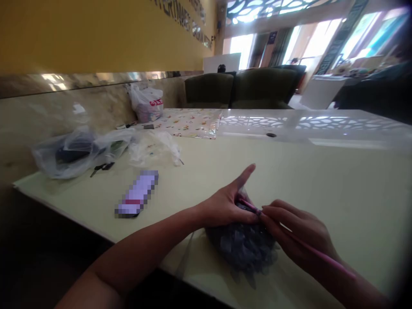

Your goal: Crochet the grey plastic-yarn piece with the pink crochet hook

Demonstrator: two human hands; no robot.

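A dark grey, glossy piece with many leaf-like flaps (246, 246) is held low over the near edge of the table. My left hand (227, 206) grips its upper rim between thumb and fingers, the index finger pointing up and away. In my right hand (302, 227) is a thin pink crochet hook (328, 259), its shaft running back along the palm and wrist. The hook's front end reaches across to the rim by my left thumb, where both hands nearly meet. The fingers under the piece are hidden.
On the pale table (299, 171) lie a blurred-out phone (138, 194), keys (101, 167) and crumpled clear plastic bags (154, 148). A white carrier bag (146, 103) stands by the wall, near a patterned sheet (193, 122). Dark chairs (264, 88) stand beyond.
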